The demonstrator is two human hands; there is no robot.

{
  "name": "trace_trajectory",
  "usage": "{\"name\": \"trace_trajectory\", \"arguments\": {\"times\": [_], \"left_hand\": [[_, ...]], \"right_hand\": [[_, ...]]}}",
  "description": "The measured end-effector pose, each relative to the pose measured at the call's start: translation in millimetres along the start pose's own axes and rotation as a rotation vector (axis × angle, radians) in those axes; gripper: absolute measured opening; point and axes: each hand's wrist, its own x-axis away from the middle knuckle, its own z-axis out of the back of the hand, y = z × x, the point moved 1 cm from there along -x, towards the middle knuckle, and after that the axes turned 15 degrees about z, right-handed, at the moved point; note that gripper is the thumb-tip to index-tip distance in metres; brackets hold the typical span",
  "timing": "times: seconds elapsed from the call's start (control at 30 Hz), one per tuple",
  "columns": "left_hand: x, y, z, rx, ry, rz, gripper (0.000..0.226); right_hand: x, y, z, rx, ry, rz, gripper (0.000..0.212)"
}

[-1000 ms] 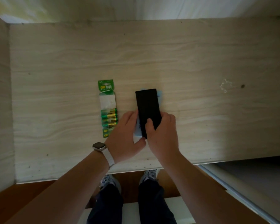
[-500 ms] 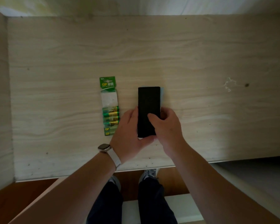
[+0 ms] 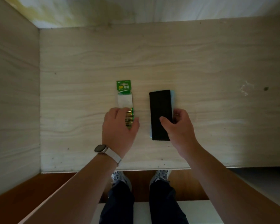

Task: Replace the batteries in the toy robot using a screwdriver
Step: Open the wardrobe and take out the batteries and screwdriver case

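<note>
A flat black rectangular case (image 3: 159, 109) with a light blue edge lies on the pale wooden table (image 3: 200, 62). My right hand (image 3: 176, 125) grips its near right side, thumb on the black top and fingers round the right edge. To its left lies a green battery pack (image 3: 124, 92) with several green-and-gold cells. My left hand (image 3: 118, 125) holds the near end of that pack, with the thumb on its right side and the fingers on its left side. No toy robot or screwdriver is in view.
A wooden side panel (image 3: 14, 94) walls the table's left side and a pale wall runs behind it. The table's front edge (image 3: 120, 169) lies just before my shoes (image 3: 160, 177). A small white scuff (image 3: 246, 88) and a dark spot mark the right side.
My left hand has left the black case and moved left onto the battery pack. My right hand stays on the case, which lies a little further right.
</note>
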Motion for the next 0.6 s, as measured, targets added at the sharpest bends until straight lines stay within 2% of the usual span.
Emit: {"name": "trace_trajectory", "arguments": {"times": [0.13, 0.23, 0.33, 0.47, 0.6], "left_hand": [[-5, -6, 3, 0.021, -0.004, 0.174, 0.036], [-9, -3, 5, 0.06, -0.051, 0.332, 0.061], [-10, 1, 8, 0.076, -0.048, 0.361, 0.08], [-17, -6, 7, 0.166, -0.158, 0.469, 0.054], [-22, -9, 2, 0.188, -0.167, 0.539, 0.033]], "right_hand": [[-2, 1, -3, 0.005, -0.003, -0.006, 0.035], [-2, 1, -9, -0.007, -0.01, -0.008, 0.033], [-3, -2, -17, -0.035, -0.022, 0.005, 0.03], [-5, -8, -30, -0.084, -0.078, 0.001, 0.031], [-6, -9, -43, -0.096, -0.094, -0.004, 0.03]]}}
